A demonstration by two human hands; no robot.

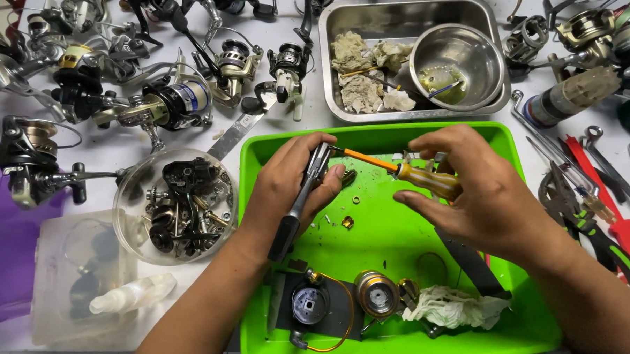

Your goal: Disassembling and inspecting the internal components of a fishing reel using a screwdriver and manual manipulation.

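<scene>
My left hand (287, 186) grips a grey and black fishing reel body (302, 197) over the bright green tray (533, 324). My right hand (478, 193) holds a screwdriver (406, 172) with an amber handle and orange shaft, its tip touching the top of the reel body. Small brass parts (347, 222) lie on the tray below the hands. At the tray's near end lie a reel spool (376, 293), a rotor with a gold bail wire (312, 306) and a crumpled white tissue (453, 307).
A clear round bowl (176, 206) of reel parts stands left of the tray. Several fishing reels (171, 102) crowd the far left. A steel tray (403, 54) holds a steel bowl (456, 67) and dirty rags. Pliers and wrenches (593, 201) lie at the right.
</scene>
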